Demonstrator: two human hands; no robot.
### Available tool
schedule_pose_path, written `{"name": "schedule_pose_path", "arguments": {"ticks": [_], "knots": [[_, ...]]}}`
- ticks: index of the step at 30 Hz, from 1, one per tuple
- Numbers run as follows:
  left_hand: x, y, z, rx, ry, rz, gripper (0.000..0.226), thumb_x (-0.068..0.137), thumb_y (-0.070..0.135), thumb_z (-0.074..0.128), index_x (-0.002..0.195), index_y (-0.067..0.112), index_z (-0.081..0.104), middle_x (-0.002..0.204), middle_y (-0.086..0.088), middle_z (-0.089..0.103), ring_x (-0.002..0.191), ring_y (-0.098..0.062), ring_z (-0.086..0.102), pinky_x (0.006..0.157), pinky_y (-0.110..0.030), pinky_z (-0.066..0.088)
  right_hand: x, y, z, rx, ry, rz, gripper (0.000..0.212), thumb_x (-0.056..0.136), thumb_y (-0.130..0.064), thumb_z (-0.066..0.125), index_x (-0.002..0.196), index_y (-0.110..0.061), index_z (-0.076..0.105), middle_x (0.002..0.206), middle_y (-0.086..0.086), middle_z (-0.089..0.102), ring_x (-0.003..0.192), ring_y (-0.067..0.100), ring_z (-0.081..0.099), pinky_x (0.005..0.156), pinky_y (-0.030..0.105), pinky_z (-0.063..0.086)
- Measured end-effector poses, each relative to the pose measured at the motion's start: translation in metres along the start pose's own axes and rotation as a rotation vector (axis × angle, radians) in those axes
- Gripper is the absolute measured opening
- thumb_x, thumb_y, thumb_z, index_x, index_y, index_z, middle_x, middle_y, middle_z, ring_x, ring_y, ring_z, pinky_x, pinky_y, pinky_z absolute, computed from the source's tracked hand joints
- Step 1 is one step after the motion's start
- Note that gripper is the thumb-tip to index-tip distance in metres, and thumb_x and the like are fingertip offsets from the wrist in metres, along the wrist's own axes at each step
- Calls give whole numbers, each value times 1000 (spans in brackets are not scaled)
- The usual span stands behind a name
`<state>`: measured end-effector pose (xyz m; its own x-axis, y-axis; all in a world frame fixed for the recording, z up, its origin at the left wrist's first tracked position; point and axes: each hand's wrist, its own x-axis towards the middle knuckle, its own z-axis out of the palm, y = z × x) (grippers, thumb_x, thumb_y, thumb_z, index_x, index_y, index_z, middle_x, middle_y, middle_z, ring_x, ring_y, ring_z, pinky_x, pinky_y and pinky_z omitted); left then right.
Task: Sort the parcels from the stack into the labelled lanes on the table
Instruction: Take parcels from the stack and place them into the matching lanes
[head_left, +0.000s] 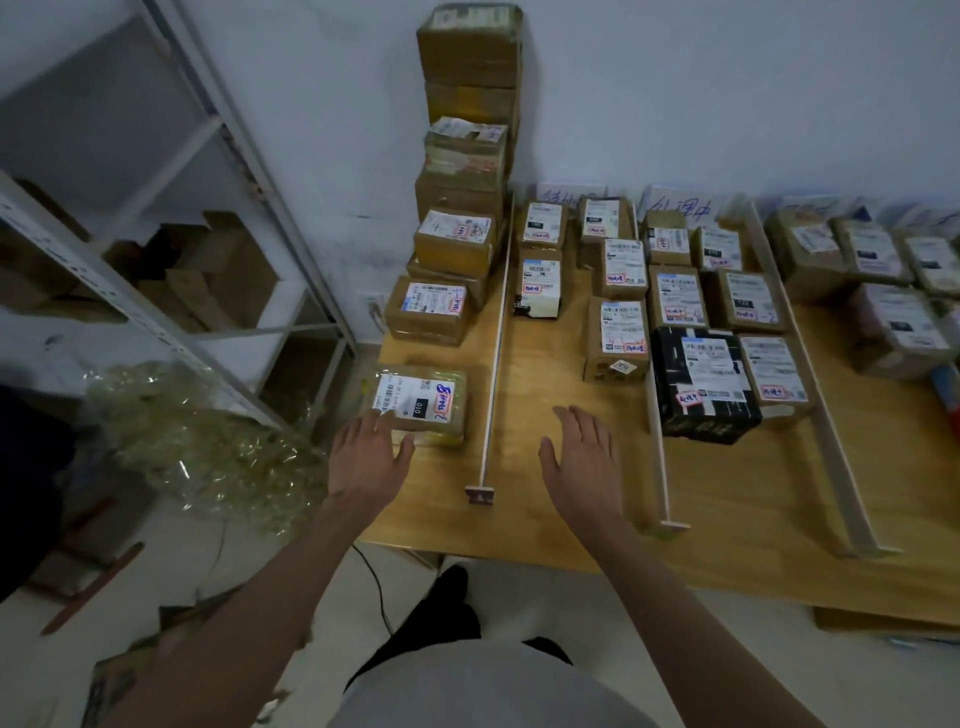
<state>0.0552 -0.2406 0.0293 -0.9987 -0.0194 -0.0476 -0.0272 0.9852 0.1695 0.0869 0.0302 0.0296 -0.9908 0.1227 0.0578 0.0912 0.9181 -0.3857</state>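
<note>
The left hand (370, 457) lies flat, fingers straight, its fingertips resting on the near edge of a taped parcel (422, 402) at the table's (545, 509) near left corner. The right hand (582, 457) hovers released over bare wood, just right of the first divider (494, 353). Left of that divider, behind the parcel, rises the stack (467, 156). Right of it, sorted parcels (675, 306) fill the lanes.

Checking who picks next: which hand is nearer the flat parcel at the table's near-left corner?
Left. The left hand has its fingertips touching the near edge of the flat parcel. The right hand hovers open over bare table, beyond the divider rail.
</note>
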Motion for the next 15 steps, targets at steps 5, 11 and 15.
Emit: {"name": "schedule_pose_path", "arguments": {"ticks": [5, 11, 15], "knots": [[36, -37, 6, -28, -45, -30, 51, 98, 43, 46, 138, 11, 50, 135, -11, 54, 123, -31, 52, 107, -45, 38, 30, -38, 28, -4, -41, 6, 45, 99, -33, 47, 141, -17, 48, 144, 6, 50, 137, 26, 40, 116, 42, 30], [83, -62, 21, -66, -115, -48, 57, 96, 48, 48, 142, 15, 41, 139, -13, 48, 124, -33, 50, 104, -49, 41, 57, -77, 57, -28, -91, 73, 46, 97, -34, 48, 141, -18, 47, 144, 3, 50, 137, 25, 40, 116, 42, 30], [100, -66, 43, -179, -193, -54, 71, 90, 56, 53, 148, 23, 27, 139, -12, 48, 118, -35, 52, 95, -53, 46, 69, -93, 72, -58, -127, 94, 51, 96, -39, 36, 140, -16, 49, 142, 4, 52, 135, 25, 42, 114, 42, 32]]}}
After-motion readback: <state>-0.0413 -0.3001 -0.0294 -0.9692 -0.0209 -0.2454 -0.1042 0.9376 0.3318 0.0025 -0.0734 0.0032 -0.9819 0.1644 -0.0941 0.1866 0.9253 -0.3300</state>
